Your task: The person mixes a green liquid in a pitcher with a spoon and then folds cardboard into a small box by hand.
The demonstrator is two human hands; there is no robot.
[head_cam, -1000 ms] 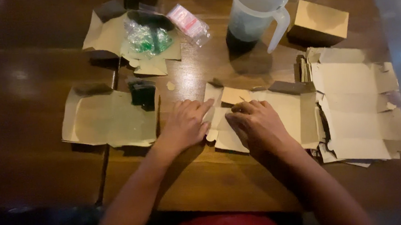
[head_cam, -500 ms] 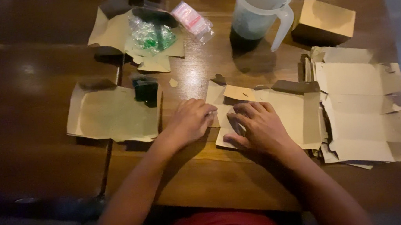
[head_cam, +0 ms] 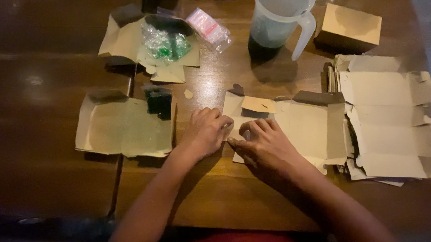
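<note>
A flat, unfolded brown cardboard box blank (head_cam: 305,125) lies on the dark wooden table (head_cam: 36,127) in front of me. My left hand (head_cam: 204,132) rests on its left edge with the fingers curled onto a flap. My right hand (head_cam: 264,145) lies palm down on the same blank, fingers pointing left and pressing the cardboard near the left flap. The two hands almost touch. A small folded flap (head_cam: 258,104) of the blank sticks up just above them.
Another flat blank (head_cam: 121,127) with a small dark object (head_cam: 158,102) lies at left. Farther back a blank (head_cam: 125,39) holds a clear bag of green pieces (head_cam: 165,42) and a pink packet (head_cam: 211,29). A plastic jug (head_cam: 279,15), an assembled box (head_cam: 349,26) and a stack of blanks (head_cam: 392,115) sit at right.
Both hands have stayed on the left part of the blank, with only small finger movements. The view has shifted slightly.
</note>
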